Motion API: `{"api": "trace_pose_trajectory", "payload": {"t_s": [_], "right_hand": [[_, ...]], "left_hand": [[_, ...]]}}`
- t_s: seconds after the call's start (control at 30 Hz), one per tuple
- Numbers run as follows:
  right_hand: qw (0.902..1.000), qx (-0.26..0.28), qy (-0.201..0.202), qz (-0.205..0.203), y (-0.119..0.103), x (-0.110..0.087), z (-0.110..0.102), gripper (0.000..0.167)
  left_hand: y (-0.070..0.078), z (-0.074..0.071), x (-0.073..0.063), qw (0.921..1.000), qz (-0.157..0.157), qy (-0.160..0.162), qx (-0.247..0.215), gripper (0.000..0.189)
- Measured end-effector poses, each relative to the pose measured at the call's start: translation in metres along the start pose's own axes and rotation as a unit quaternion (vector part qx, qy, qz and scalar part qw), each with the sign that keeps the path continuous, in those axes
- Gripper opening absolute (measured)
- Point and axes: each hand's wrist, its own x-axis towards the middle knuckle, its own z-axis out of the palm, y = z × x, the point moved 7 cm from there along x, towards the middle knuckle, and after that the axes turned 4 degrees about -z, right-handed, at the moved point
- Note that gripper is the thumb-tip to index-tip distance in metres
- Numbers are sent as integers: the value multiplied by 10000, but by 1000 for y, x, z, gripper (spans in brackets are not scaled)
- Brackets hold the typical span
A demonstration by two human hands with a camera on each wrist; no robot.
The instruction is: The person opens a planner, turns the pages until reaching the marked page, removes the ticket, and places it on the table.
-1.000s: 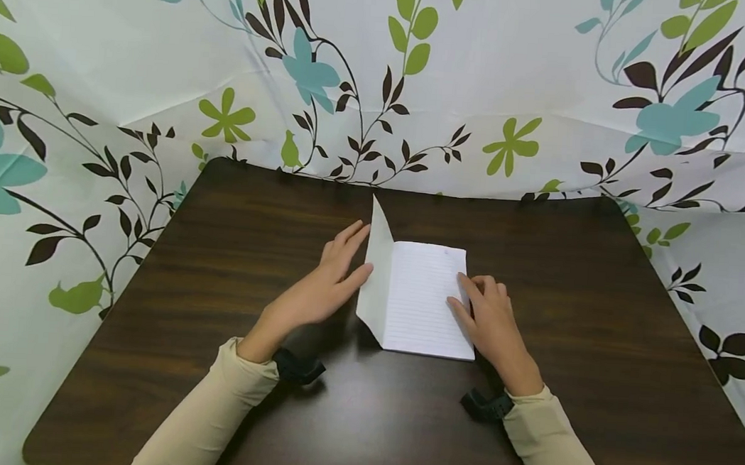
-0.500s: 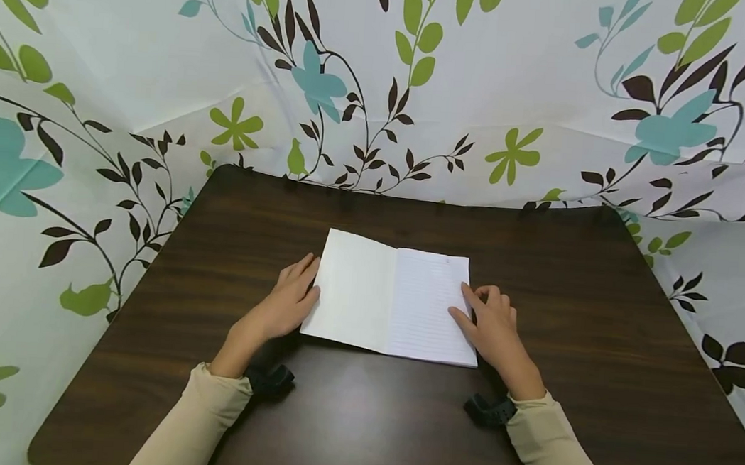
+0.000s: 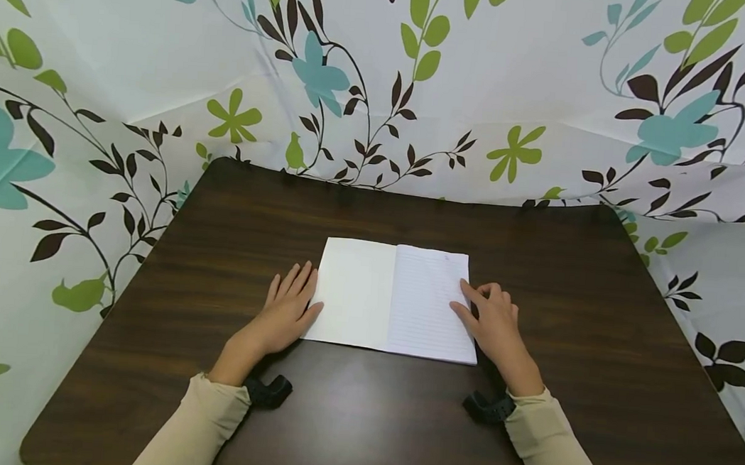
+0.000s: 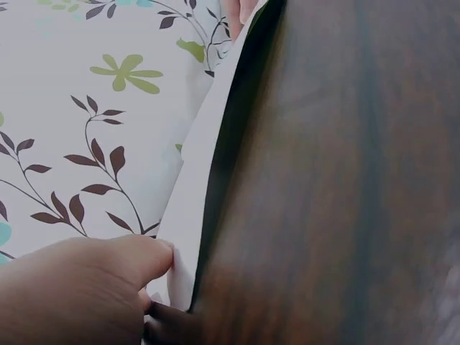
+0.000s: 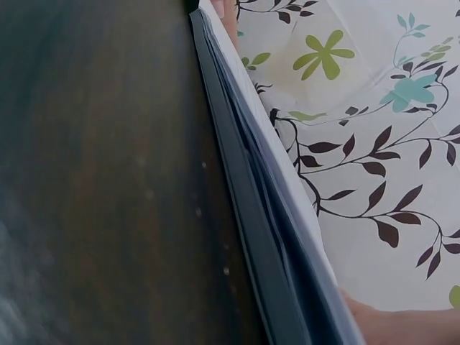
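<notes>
- Open notebook near mid-surface, room all round, far edge at 12 o'clock
- Spine runs 12 to 6, long axis 9 to 3
- Cover, raised a second ago, now nearly flat
- Left hand at 9, fingers straight
- Right hand at 3 on the page; cannot tell whether gripping

Smooth matt paper notebook, wood-grain table with a soft gloss, creased cloth-like backdrop, matt cloth sleeves
</notes>
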Motion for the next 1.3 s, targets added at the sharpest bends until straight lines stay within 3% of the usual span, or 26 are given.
{"api": "trace_pose_trajectory", "payload": {"t_s": [0.23,0.47,0.77,0.93,1.1,1.3], "right_hand": [[9990,156,-359,207,5,-1,11,70],[9990,336,257,112,1,-2,-1,57],[9951,-274,789,-525,-12,-1,-8,43],[9923,206,1099,-533,-14,0,-11,45],[9816,1046,1536,-438,-12,1,-18,59],[9744,1494,1680,-22,-8,0,-20,69]], "left_hand": [[2,-2,-3,9997,-2,22,232,69],[6,-9,8,9992,54,27,404,70],[5,-8,10,9993,34,4,360,70],[2,-4,8,9994,-30,6,337,70],[0,-1,7,9995,-52,25,297,70],[-1,-1,5,9996,-69,24,279,70]]}}
